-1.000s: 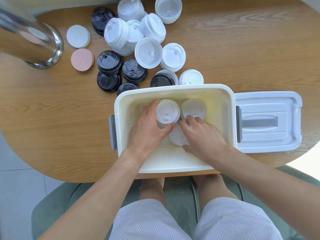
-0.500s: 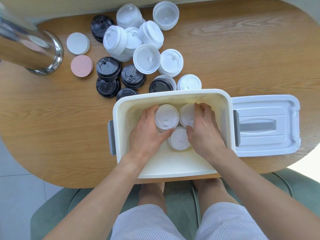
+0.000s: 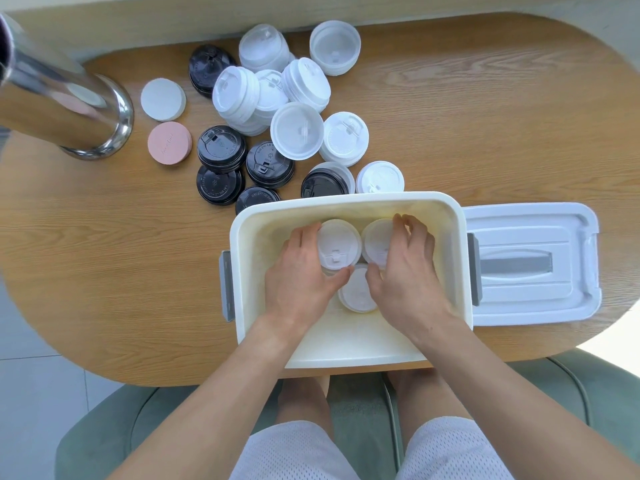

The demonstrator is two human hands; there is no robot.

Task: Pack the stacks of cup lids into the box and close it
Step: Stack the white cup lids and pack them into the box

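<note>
- Head view: I see both hands down inside the box (image 3: pixel 346 355). The box is cream plastic with smooth walls and round corners, and it sits at the near edge of the table (image 3: pixel 104 271).
- My left hand (image 3: pixel 299 278) is curled around a white stack (image 3: pixel 338 245) at the back of the box, with the thumb on the near side and the fingers on the left side. It is clamped on that stack.
- My right hand (image 3: pixel 407 271) is bent over a second stack (image 3: pixel 375 240) just beside the first. The fingers hook its far edge, but I cannot tell how tight the grip is.
- A third stack (image 3: pixel 356 292) stands between my two hands, a bit nearer to me. All three stacks touch or almost touch.
- All three stand up straight, tops facing the camera. The lids are thin, shiny plastic rounds with a small sip tab.
- More stacks wait on the table past the far wall of the box: white ones (image 3: pixel 298 133) and black ones (image 3: pixel 221 148). They lie ahead and to the left, so I judge my left hand is nearer to them.
- The box lid (image 3: pixel 530 261) lies flat on the right, touching the box. My right hand is nearer to it.
- Plenty of room is left in the near half of the box.
</note>
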